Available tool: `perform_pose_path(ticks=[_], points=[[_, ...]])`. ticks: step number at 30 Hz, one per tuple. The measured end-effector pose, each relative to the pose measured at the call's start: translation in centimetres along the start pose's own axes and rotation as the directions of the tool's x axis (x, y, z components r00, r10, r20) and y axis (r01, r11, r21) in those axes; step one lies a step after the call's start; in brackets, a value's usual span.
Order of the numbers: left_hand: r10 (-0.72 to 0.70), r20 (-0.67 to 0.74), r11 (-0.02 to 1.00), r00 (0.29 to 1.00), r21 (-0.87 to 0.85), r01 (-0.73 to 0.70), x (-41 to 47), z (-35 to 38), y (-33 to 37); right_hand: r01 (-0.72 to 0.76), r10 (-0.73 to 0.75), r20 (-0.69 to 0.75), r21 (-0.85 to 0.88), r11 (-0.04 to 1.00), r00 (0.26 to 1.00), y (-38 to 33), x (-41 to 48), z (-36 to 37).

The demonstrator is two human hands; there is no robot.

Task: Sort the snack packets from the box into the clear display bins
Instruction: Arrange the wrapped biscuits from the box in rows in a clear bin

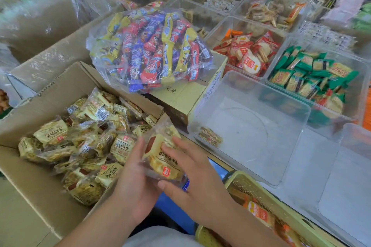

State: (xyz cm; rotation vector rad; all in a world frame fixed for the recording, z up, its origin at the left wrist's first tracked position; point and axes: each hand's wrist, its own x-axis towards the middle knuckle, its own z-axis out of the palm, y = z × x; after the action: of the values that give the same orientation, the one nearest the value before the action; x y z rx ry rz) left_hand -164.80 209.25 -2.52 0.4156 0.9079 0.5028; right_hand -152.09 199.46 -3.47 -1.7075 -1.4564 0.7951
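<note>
One packet (162, 158) is in hand: a cream-yellow wrapper with dark print, a small red logo at its lower end and a brown patch near the top (the wrapper looks thin and crinkly). It hangs just over the right-hand corner of the cardboard box (30, 196), above the loose heap (90, 146) of like packets inside. The right hand (192, 182) pinches it, fingers across the face and thumb at the lower edge. The left hand (136, 176) lies against its left side with fairly straight fingers, steadying rather than clasping. Right of the box stands the clear bin (251, 142), with a lone packet (210, 136) by the wall nearest the box. To do this step well, let the right hand alone carry it over the bin wall and lay it flat beside that one, without squeezing.
</note>
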Motion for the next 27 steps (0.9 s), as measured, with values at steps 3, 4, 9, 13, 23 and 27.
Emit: perform_pose_path(ticks=[3,4,9,13,23,27], points=[[0.052,-0.059,0.992,0.997,0.12,-0.044,0.4,0.2,0.2,-0.021,0.015,0.042,0.134,0.991,0.999,0.7,0.2,-1.3],[0.068,-0.056,0.989,0.996,0.133,-0.06,0.4,0.4,0.3,-0.034,0.032,0.016,0.16,0.986,0.999,1.1,0.3,-1.9],[0.168,-0.049,0.971,0.985,0.178,-0.157,0.6,0.3,1.5,-0.257,0.281,-0.034,0.308,0.916,0.959,6.2,2.7,-6.9],[0.195,-0.08,0.967,0.978,0.18,-0.178,0.7,0.0,2.4,-0.545,0.557,-0.047,0.149,0.825,0.829,13.6,6.5,-8.8],[0.204,-0.199,0.971,0.958,0.165,-0.172,0.1,-1.4,2.3,-0.55,0.666,0.118,-0.468,0.692,0.737,20.3,11.4,-5.9],[0.226,-0.176,0.965,0.958,0.177,-0.195,0.3,-1.8,2.0,-0.481,0.634,0.232,-0.478,0.735,0.738,21.0,11.1,-5.7]])
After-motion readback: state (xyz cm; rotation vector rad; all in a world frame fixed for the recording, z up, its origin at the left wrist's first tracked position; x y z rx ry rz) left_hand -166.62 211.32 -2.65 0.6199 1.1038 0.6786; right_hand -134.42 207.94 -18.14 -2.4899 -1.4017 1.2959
